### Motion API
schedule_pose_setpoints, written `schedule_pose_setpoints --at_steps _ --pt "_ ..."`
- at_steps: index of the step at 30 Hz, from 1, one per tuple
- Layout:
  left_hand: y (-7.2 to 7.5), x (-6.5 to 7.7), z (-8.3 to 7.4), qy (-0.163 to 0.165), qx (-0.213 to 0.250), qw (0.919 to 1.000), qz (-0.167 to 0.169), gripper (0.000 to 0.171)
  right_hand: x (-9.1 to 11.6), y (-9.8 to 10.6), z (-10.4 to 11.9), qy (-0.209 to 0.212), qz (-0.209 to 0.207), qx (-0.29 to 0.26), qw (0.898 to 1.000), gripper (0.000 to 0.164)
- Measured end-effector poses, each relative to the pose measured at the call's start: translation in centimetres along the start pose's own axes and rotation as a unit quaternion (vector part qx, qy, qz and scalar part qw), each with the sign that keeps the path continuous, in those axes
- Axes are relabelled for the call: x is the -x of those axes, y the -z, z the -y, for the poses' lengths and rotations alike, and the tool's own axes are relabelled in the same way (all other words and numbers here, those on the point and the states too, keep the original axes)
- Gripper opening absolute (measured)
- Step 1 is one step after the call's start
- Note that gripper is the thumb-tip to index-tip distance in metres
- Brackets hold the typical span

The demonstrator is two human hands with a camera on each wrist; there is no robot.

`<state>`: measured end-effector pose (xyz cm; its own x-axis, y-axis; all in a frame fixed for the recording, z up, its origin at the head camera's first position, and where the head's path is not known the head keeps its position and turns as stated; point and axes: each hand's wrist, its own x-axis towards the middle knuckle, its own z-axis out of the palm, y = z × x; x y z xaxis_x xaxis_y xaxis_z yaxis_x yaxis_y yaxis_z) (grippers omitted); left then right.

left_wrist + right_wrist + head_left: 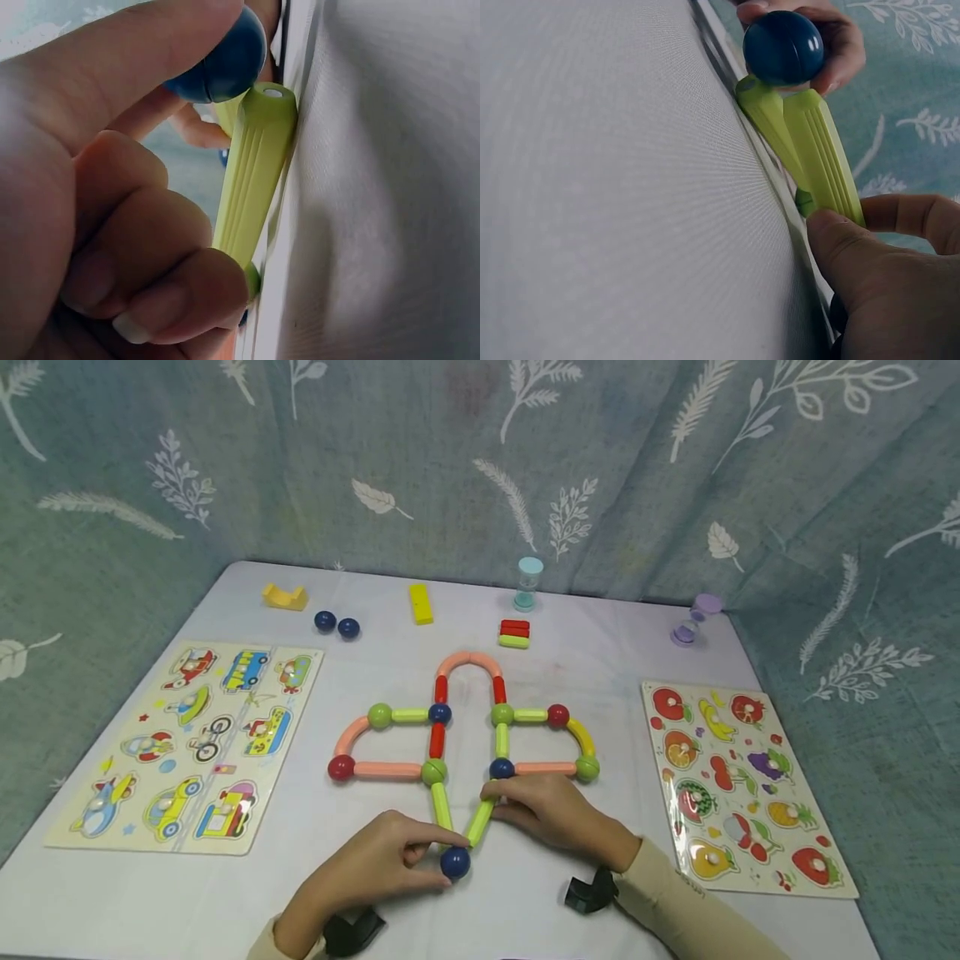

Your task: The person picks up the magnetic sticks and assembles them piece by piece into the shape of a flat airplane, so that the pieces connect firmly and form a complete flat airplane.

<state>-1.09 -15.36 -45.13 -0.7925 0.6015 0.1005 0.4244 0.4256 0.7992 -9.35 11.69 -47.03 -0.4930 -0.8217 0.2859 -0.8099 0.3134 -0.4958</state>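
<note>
My left hand (378,852) pinches a dark blue ball (455,862) between thumb and forefinger at the front of the magnetic stick figure. My right hand (551,810) pinches a light green stick (823,157), which slants from the blue ball (502,768) on the figure's right side towards the held ball. A second green stick (442,806) runs down from the green ball (433,771), and its end lies close to the held ball in the left wrist view. Coral, red, green and yellow rods with balls form the figure, topped by a coral arch (469,658).
A vehicle puzzle board (288,768) lies left and a fruit puzzle board (660,752) right. Along the back are a yellow curved block (285,597), two blue balls (348,628), a yellow block (421,604), red and green sticks (514,633), and teal (528,583) and purple sand timers (693,620).
</note>
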Motion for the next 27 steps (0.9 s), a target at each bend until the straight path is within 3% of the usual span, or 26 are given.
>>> schedule_pose_setpoints --at_steps 17,23,27 --pt "-0.7 -0.5 -0.9 0.048 -0.028 0.9982 0.022 0.038 0.1 -0.2 0.0 -0.012 -0.001 0.004 1.0 0.028" --pt "0.9 0.1 -0.4 0.063 -0.068 0.9956 0.011 0.041 0.3 0.0 0.8 -0.026 -0.002 -0.002 1.0 0.031" --pt "2.3 0.0 0.2 0.05 -0.105 0.9932 0.006 0.04 0.4 0.0 1.7 -0.002 -0.006 -0.031 1.0 0.033"
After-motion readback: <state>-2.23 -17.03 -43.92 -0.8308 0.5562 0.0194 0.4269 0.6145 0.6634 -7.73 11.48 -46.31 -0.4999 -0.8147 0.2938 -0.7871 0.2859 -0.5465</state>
